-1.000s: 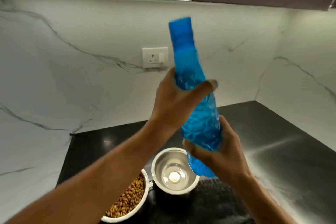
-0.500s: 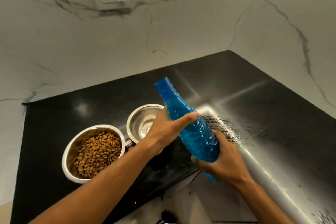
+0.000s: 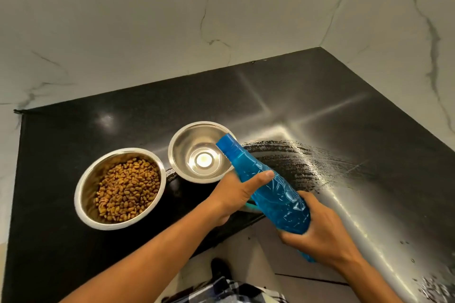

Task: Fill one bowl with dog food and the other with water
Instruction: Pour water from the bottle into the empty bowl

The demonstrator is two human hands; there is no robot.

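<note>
A blue plastic bottle (image 3: 267, 189) is tilted up-left, its capped top over the right rim of an empty steel bowl (image 3: 197, 155). My left hand (image 3: 234, 194) grips the bottle's neck section, thumb across it. My right hand (image 3: 317, 231) grips the bottle's lower body and hides its base. To the left stands a larger steel bowl (image 3: 86, 187) holding brown dog food (image 3: 128, 189). Both bowls sit on the black countertop (image 3: 61, 135).
White marble walls (image 3: 147, 32) close the counter's back and right sides, meeting in a corner. A wet smear (image 3: 295, 162) streaks the counter right of the bowls. The counter's front edge runs under my arms; floor and checked clothing (image 3: 229, 290) show below.
The bottle has come down from upright in front of the wall to a tilt over the empty bowl's rim. Both hands kept their hold. The view dropped toward the counter.
</note>
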